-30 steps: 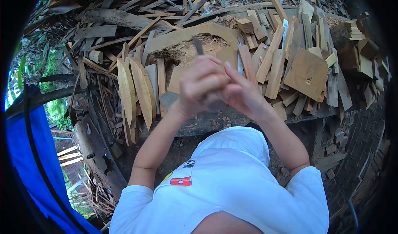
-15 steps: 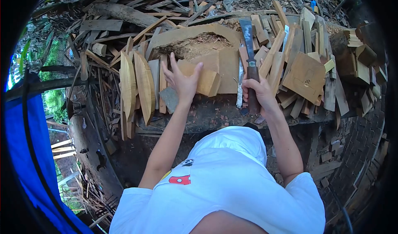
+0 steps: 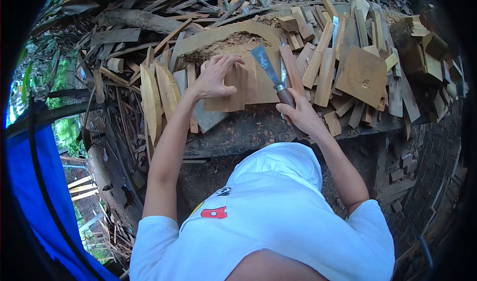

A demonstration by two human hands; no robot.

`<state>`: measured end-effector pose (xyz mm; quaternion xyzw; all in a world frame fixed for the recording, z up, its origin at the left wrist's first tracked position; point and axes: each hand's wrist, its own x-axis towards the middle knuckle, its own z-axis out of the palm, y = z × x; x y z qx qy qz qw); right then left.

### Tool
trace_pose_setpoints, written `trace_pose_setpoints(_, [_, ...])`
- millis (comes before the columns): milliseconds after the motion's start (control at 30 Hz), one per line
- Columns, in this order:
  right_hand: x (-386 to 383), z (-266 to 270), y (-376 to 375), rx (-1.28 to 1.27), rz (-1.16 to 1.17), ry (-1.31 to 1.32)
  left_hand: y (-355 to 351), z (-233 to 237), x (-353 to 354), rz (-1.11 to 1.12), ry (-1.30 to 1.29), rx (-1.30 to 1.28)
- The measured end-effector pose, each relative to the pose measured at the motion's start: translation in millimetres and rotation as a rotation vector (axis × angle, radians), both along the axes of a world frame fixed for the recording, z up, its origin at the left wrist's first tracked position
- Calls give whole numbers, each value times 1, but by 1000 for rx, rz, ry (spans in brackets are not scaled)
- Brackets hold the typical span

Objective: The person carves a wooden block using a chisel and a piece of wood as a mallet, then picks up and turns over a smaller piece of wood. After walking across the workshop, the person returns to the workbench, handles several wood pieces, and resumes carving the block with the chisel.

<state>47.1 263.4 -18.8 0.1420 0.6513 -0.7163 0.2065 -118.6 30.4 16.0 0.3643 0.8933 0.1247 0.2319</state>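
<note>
My left hand (image 3: 217,77) curves around a squared wooden block (image 3: 226,102), its fingers over the far edge and its thumb across the near face. This block rests against a large pale timber piece (image 3: 263,84) with a rough hollow at its back. In my right hand (image 3: 300,113) is a machete (image 3: 267,64), gripped by its dark wooden handle. Its blade points up and left over the timber, apart from the block. A flat grey stone (image 3: 207,118) lies just below my left hand, partly covered by the block.
Two curved wooden pieces (image 3: 150,102) stand at the left. Many offcuts and sticks (image 3: 318,57) are heaped on the right, with a square board (image 3: 362,77) on top. Scrap wood (image 3: 149,20) piles up behind the dark bench (image 3: 248,137). A blue sheet (image 3: 39,181) hangs far left.
My left hand has gone from spread fingers to curling around the block, which is turned and shifted left. The machete has tilted left, from nearly upright, and moved slightly left.
</note>
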Motion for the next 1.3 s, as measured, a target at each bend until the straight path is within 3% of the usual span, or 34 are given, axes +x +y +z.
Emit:
trace_pose_setpoints(100, [9,-2,3,49,25,-5,3,10,-1,-48,-33,-43])
trace_pose_setpoints(300, [16,-6,6,379,139,116,3,7,2,-96,43,-12])
trace_pose_setpoints(367, [14,-3,11,710,140,527,8,16,12,-105,165,-23])
trace_pose_setpoints(400, [10,5,13,709,140,526,14,23,17,-117,291,-33])
trace_pose_setpoints(433, [3,18,17,872,263,512,22,26,22,-120,289,-33])
trace_pose_setpoints(467, [-4,28,19,1034,388,495,32,28,27,-127,249,125])
trace_pose_setpoints(500, [-11,33,19,1036,387,494,42,27,34,-131,209,283])
trace_pose_setpoints(567, [-24,41,16,1196,537,578,66,14,55,-151,142,317])
trace_pose_setpoints(633, [-36,50,10,1181,491,672,75,-2,62,-175,74,349])
trace_pose_setpoints(700, [-43,62,10,1167,443,746,78,-28,60,105,-373,554])
trace_pose_setpoints(767, [-51,77,19,917,187,867,70,-44,55,78,-287,513])
trace_pose_setpoints(800, [-56,78,26,744,37,870,73,-30,54,252,-352,612])
trace_pose_setpoints(833, [-60,73,34,742,39,869,74,-18,51,430,-411,707])
trace_pose_setpoints(900, [-64,54,49,124,-160,428,68,-8,36,442,-389,782])
trace_pose_setpoints(967, [-64,5,58,236,-211,296,61,0,20,557,-295,909])
trace_pose_setpoints(1033, [-48,-77,62,618,-96,363,53,-2,5,606,-373,1020])
trace_pose_setpoints(1067, [-35,-100,58,583,-114,339,50,-3,1,668,-447,1127])
trace_pose_setpoints(1133, [-14,-129,48,538,-130,307,49,4,-1,684,-432,1114])
trace_pose_setpoints(1200, [5,-145,41,784,-113,323,47,0,0,694,-430,1098])
trace_pose_setpoints(1300, [17,-149,32,797,-165,293,48,-10,4,678,-388,1026])
